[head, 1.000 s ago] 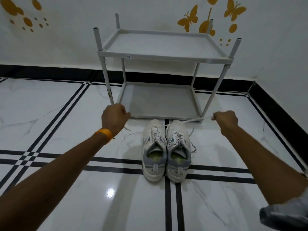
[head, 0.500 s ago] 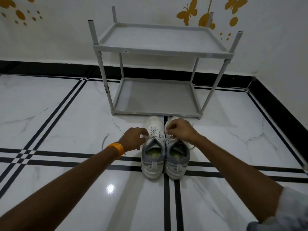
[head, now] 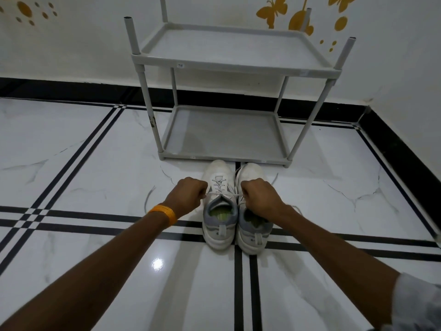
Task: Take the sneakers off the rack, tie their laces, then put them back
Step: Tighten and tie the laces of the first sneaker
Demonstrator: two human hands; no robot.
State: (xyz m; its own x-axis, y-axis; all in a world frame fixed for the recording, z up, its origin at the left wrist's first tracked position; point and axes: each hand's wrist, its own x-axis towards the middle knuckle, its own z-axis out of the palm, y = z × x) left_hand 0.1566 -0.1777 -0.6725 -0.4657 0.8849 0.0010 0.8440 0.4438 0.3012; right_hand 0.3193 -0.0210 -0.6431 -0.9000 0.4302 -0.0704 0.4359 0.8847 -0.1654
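Note:
Two white and grey sneakers stand side by side on the floor, toes toward the rack: the left sneaker (head: 219, 206) and the right sneaker (head: 254, 225). A white lace (head: 222, 194) runs taut across the left sneaker's tongue between my fists. My left hand (head: 188, 195), with an orange wristband, is closed on one lace end just left of the left sneaker. My right hand (head: 259, 195) is closed on the other end and covers the front of the right sneaker. The grey two-shelf rack (head: 229, 68) stands just beyond the toes, with both shelves bare.
White marble floor with black inlay lines (head: 238, 283) spreads to all sides. A black skirting (head: 71, 89) runs along the back wall and down the right side. Yellow butterfly stickers (head: 272, 10) decorate the wall behind the rack.
One second ago my hands were spread wide with the laces pulled out. They came together over the sneakers, and now they pull apart slightly with the lace taut between them.

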